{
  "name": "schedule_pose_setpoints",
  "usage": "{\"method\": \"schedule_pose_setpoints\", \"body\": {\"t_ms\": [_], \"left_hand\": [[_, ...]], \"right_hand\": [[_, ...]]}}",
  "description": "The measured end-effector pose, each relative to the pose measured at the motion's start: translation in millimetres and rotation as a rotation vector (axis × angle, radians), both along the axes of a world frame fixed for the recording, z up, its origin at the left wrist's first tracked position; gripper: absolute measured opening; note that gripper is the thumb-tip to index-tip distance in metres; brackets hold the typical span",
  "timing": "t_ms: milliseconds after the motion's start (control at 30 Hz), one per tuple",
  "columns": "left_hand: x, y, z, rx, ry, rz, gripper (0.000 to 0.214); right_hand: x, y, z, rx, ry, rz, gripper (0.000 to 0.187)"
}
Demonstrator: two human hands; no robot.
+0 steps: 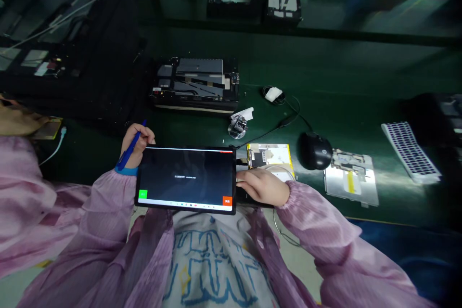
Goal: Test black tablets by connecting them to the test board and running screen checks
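Observation:
A black tablet (186,179) lies in front of me at the near table edge, its dark screen showing a green button at lower left and an orange one at lower right. My left hand (135,147) sits at the tablet's upper left corner, fingers closed round a blue pen (130,151). My right hand (262,184) rests against the tablet's right edge, fingers curled over a dark part there; whether it grips anything is hidden. A cable (269,132) runs from the tablet's right side toward the back.
An opened black device (195,84) lies behind the tablet. A small metal counter (237,127), a yellow-edged board (270,154), a black mouse (315,150), a silver plate (350,178) and a keyboard piece (409,149) sit to the right. Black trays (61,43) fill the left.

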State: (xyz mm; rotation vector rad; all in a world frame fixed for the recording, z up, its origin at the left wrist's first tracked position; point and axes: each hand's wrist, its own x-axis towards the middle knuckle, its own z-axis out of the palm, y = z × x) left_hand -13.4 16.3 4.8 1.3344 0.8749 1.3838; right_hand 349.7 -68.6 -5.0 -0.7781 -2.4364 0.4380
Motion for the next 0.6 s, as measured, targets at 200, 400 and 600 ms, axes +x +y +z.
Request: {"method": "schedule_pose_setpoints", "body": {"t_ms": [200,400,600], "left_hand": [[-5,-1,-2.9,-0.015,0.022,0.025,0.047],[-5,2,-3.7,-0.003,0.003,0.016,0.046],[-6,2,-5.5,0.004,0.040,0.051,0.047]], "right_hand": [[-1,2,-8.2,-0.010,0.025,-0.019,0.018],[1,-1,-1.6,-0.017,0.068,-0.042,0.028],[18,17,15.2,-0.026,0.148,-0.359,0.022]]}}
